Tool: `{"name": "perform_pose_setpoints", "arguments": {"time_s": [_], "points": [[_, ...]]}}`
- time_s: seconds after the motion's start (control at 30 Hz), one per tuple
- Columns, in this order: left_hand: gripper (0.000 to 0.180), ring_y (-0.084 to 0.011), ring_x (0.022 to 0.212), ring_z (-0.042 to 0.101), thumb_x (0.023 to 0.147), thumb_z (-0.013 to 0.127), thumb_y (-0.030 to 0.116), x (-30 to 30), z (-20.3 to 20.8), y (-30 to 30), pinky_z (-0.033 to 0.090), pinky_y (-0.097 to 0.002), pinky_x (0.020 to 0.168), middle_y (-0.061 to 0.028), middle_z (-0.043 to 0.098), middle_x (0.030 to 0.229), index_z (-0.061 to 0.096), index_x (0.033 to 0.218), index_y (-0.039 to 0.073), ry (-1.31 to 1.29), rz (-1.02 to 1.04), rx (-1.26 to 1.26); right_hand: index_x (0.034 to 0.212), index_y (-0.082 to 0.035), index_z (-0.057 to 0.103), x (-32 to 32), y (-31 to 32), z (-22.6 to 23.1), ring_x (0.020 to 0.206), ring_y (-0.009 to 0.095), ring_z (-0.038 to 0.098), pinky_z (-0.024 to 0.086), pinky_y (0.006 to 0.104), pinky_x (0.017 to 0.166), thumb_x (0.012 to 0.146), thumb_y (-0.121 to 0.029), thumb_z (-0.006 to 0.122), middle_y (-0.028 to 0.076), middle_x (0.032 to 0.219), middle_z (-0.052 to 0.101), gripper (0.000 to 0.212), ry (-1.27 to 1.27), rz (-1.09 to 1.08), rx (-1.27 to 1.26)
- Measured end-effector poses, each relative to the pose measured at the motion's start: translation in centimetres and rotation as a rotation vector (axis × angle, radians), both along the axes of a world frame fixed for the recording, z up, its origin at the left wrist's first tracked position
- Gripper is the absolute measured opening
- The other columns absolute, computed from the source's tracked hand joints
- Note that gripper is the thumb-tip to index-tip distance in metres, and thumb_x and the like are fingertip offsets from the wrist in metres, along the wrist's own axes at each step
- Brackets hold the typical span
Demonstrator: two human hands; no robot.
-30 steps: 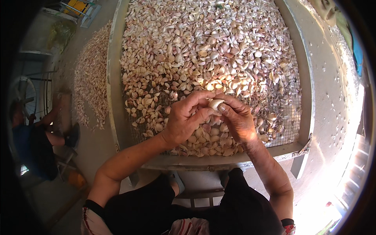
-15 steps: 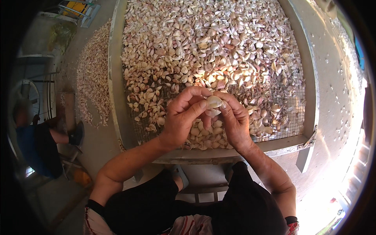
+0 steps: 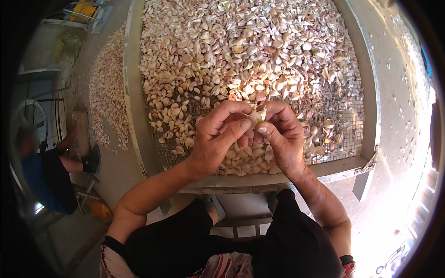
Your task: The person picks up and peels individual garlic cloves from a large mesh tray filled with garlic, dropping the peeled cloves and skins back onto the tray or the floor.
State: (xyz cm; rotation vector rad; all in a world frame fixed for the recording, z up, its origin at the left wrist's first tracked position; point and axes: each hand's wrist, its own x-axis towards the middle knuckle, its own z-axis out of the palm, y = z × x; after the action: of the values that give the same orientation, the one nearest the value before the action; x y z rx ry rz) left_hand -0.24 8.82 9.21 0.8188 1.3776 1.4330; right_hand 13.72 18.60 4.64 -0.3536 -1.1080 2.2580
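Both my hands meet over the near part of a mesh-bottomed tray (image 3: 345,167), pinching one pale garlic clove (image 3: 257,116) between them. My left hand (image 3: 221,125) has its thumb and forefinger closed at the clove's left side. From the other side, my right hand (image 3: 281,130) grips it with thumb tip and bent forefinger. The clove's lower part is partly hidden by my fingertips. Below the hands, a pile of garlic cloves (image 3: 248,161) lies along the tray's near edge.
Many loose garlic cloves (image 3: 241,41) cover the tray's far side, with bare wire mesh (image 3: 350,116) at the right. A heap of garlic (image 3: 110,88) lies on the floor to the left. Beyond it sits another person (image 3: 44,178). A yellow object (image 3: 82,10) stands at the far left.
My right thumb and fingers have shifted slightly to the right. The clove has turned from lying flat to more upright between my fingertips.
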Motion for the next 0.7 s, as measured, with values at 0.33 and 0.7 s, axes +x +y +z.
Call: {"name": "perform_pose_setpoints", "arguments": {"time_s": [0.33,0.7], "points": [[0.013,-0.0070,0.072,0.061,0.095,0.059,0.001,-1.0,-0.1,-0.2,0.051,-0.0207,0.064,-0.0063,0.064,0.094,0.059,0.107,-0.001,0.060,0.007,0.010,0.119,-0.003,0.055,0.0,-0.2,0.0,0.076,0.007,0.058,0.049,0.0214,0.068,0.097,0.002,0.053,0.003,0.092,0.062,0.022,-0.076,0.014,-0.021],[0.019,-0.0129,0.079,0.069,0.090,0.063,-0.004,-0.7,0.1,-0.2,0.055,-0.0243,0.067,-0.0087,0.066,0.092,0.059,0.108,-0.003,0.297,-0.032,0.135,0.114,-0.004,0.050,-0.1,-0.5,0.7,0.080,0.006,0.056,0.049,0.0209,0.071,0.099,-0.003,0.054,0.002,0.100,0.059,0.015,-0.093,0.070,0.014]]}}
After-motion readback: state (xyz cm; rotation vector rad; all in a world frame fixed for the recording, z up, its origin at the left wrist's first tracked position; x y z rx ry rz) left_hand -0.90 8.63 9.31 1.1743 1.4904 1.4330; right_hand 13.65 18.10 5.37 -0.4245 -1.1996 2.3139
